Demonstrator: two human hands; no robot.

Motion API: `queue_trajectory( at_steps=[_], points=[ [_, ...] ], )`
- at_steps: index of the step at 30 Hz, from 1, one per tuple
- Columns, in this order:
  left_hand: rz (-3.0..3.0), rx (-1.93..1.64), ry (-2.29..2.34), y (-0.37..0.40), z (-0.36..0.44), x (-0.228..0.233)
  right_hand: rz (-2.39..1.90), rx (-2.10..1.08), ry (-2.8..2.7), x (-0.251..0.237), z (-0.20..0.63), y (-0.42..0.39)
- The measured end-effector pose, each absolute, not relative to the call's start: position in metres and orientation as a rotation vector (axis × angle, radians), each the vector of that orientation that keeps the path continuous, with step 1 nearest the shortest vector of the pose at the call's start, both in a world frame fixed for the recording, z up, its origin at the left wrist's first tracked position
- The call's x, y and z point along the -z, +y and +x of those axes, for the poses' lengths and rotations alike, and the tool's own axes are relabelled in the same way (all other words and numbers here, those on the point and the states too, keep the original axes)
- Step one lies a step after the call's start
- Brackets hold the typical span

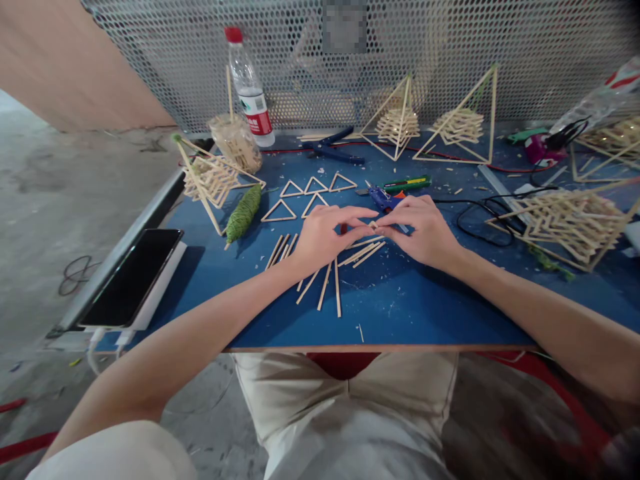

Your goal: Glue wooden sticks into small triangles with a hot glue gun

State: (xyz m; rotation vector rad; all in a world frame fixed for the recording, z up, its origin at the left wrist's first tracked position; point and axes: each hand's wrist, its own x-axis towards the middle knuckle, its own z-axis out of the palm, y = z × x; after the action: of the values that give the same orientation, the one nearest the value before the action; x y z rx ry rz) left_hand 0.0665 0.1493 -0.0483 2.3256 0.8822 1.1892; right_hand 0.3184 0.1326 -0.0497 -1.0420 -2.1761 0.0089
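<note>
Above the middle of the blue table, my left hand (327,235) and my right hand (419,230) meet fingertip to fingertip. Both pinch small wooden sticks (373,225) where their ends come together; my fingers hide most of them. Loose wooden sticks (338,287) lie fanned out below my left hand, and more sticks (369,255) rest under my fingertips. Several small stick triangles (279,211) lie flat beyond my left hand. Just past my right fingertips is a blue glue gun (383,199), beside a green utility knife (407,184).
Blue pliers (335,150), a green twine spool (243,213) and a water bottle (254,100) stand or lie farther back. Stick pyramids (397,127) line the metal mesh (295,47). A phone (135,273) sits at the left edge; a black cable (480,223) runs right.
</note>
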Motion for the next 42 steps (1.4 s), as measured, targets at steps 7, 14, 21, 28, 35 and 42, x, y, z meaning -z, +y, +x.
queue_trajectory(
  at_steps=[7,14,21,28,35,42],
  points=[
    [2.357,-1.147,0.951,0.1512,0.0686,0.0496,-1.061,-0.017,-2.164,0.0525,0.3192,0.1355],
    [2.341,-1.165,0.95,0.1532,0.0698,0.0515,-1.081,-0.037,-2.163,0.0529,0.3191,0.1358],
    [2.393,-1.14,0.946,0.1519,0.0696,0.0509,-1.107,-0.075,-2.165,0.0528,0.3197,0.1359],
    [2.394,-1.145,0.943,0.1521,0.0691,0.0503,-1.097,-0.088,-2.161,0.0545,0.3203,0.137],
    [2.398,-1.14,0.953,0.1529,0.0687,0.052,-1.107,-0.074,-2.168,0.0545,0.3203,0.1377],
    [2.422,-1.129,0.942,0.1533,0.0689,0.0512,-1.08,-0.029,-2.171,0.0523,0.3184,0.1366]
  ],
)
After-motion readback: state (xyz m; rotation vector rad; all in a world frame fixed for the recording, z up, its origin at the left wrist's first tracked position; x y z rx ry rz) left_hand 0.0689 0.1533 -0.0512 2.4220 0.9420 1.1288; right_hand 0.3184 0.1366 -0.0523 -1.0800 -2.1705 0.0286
